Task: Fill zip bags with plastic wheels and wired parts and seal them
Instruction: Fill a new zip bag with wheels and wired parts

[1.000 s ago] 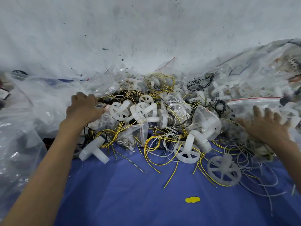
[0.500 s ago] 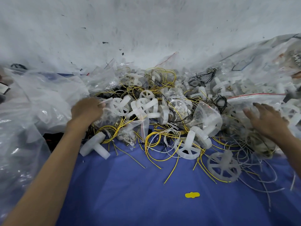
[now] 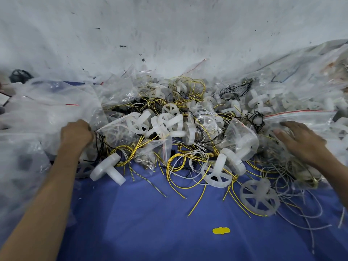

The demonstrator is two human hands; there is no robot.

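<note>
wheels (image 3: 169, 125) and yellow wires (image 3: 188, 157) are lying tangled in a heap along the far edge of the desk (image 3: 150, 213) and spilling toward its middle, with clear plastic (image 3: 47, 113) piling up at the left and right edges. the left hand (image 3: 76, 133) is reaching into the left side of the heap. its grip is closed, fingers curled under, and it is apparently pinching the corner of a clear bag (image 3: 120, 129) that is already holding a wheel, likely so the bag can be drawn free of the wires. the right hand (image 3: 301, 140) is lying flat near the right edge, grip open, fingers spread and pressing on a zip bag (image 3: 305, 116) with a red seal line, probably pinning it so the pile is not sliding during a pull. a loose wheel (image 3: 259, 197) is sitting apart toward the near right corner, and a yellow scrap (image 3: 221, 230) is lying alone nearer the front edge. judging by the heap, most of the filling is waiting to be done, and wires are likely to be snagging on anything lifted.
</note>
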